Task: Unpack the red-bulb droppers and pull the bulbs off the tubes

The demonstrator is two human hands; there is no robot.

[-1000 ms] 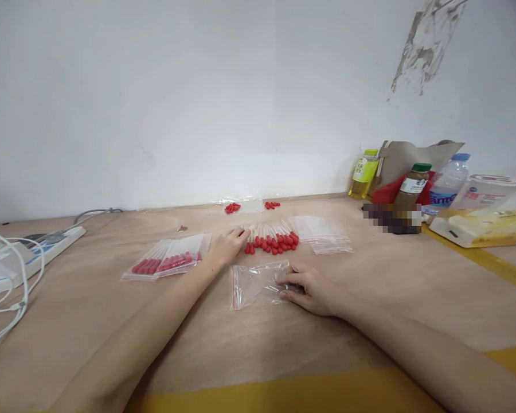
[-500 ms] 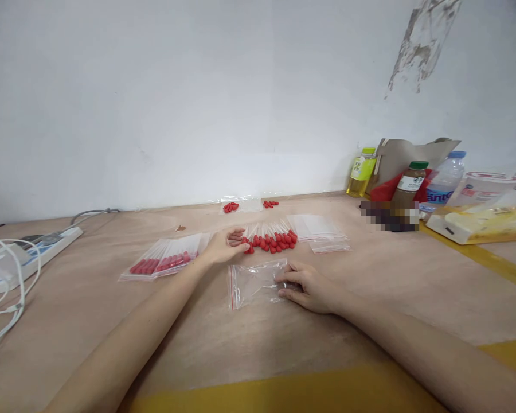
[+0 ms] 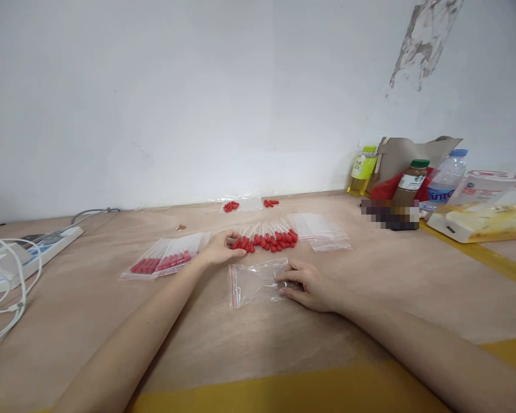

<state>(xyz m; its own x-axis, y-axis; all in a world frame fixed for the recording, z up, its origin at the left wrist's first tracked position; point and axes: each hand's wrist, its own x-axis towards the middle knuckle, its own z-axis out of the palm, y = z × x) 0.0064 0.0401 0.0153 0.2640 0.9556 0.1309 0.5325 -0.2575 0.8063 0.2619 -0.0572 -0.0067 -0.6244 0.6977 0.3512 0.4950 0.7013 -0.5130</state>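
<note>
left hand (image 3: 221,248) is gripping loose red-bulbed plastic droppers (image 3: 272,240), right hand (image 3: 310,284) is pinching the empty clear zip bag (image 3: 253,282), filled bags (image 3: 167,259) are lying left.

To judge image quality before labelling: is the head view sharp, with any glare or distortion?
Head view: soft, even light, mostly sharp; head view: slight glare on the clear bag at the right hand; head view: a pixelated patch beside the bottles.

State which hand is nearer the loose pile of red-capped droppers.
Left. The left hand touches the dropper pile; the right hand rests on the clear bag, nearer the camera.
</note>
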